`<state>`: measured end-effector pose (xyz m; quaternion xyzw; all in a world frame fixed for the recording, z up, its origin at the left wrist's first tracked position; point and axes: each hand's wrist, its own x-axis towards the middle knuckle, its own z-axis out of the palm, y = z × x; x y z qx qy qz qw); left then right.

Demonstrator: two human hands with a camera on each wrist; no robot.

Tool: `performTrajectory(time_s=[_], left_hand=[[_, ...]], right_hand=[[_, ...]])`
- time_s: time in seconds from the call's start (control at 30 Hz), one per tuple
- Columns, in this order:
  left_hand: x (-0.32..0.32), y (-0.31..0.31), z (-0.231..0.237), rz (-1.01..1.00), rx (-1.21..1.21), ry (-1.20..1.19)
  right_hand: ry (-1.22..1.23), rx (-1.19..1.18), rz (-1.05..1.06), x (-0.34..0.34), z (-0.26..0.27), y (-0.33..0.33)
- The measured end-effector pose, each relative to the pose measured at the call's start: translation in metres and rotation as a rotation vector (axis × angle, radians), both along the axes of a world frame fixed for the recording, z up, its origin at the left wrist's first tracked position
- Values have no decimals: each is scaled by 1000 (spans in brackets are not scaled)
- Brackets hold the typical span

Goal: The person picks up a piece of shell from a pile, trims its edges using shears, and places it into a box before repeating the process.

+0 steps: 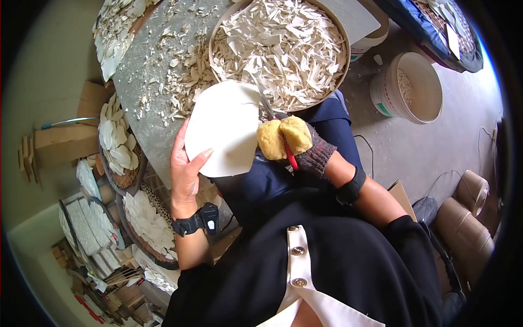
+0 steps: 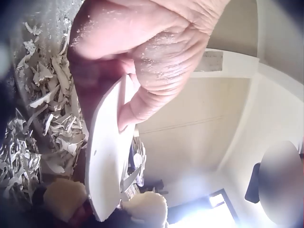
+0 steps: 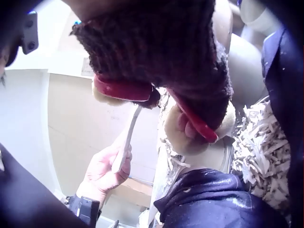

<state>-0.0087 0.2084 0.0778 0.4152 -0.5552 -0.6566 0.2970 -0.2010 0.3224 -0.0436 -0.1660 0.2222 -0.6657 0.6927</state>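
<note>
My bare left hand (image 1: 188, 166) pinches a thin, off-white flat piece (image 1: 224, 128) by its left edge, thumb on top. The piece has a rounded outline and shows nearly edge-on in the left wrist view. On my right hand (image 1: 316, 155) is a dark knitted glove. It grips red-handled shears (image 1: 292, 158), whose handles carry thick yellow foam pads (image 1: 271, 140). The metal blades point away from me beside the piece's right edge, over the scraps. In the right wrist view, the red handles (image 3: 194, 116) stand apart under the gloved hand.
A big round tub (image 1: 348, 54) full of white cut scraps stands at the grey table (image 1: 144, 71), where more scraps lie loose. Right of my legs is a white bucket (image 1: 381, 90) with some scraps. Baskets of flat white pieces (image 1: 117, 144) line the left.
</note>
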Motion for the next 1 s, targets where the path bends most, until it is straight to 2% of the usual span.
performTrajectory(time_s=[0.03,0.13,0.17,0.27,0.33,0.43,0.63,0.73,0.77,0.87,1.0], left_hand=[[0,-1,-2,9,-20,0],[2,-6,-20,298,-98,67],[-2,-3,-20,330,-97,76],[-6,-1,-19,236,-161,43],[-3,-8,-19,223,-151,17],[2,-21,-16,183,-116,-3],[-3,-28,-10,169,-91,-6],[-4,-28,-8,175,-73,17],[-4,-28,-7,176,-62,27],[0,-31,-8,133,-63,27],[1,-31,-5,48,14,1]], right_hand=[[-292,78,40,0,3,1],[289,-164,77,-7,10,-1],[658,-197,63,-8,10,-2],[540,-178,100,-11,9,-2],[755,-181,20,-7,0,-4],[998,-207,-50,-12,20,-4],[1057,-237,-56,-18,27,-2],[803,-154,-5,-13,18,2],[643,-83,74,-14,13,3],[1188,-336,-87,-16,8,4],[943,-204,-1,-14,9,5]])
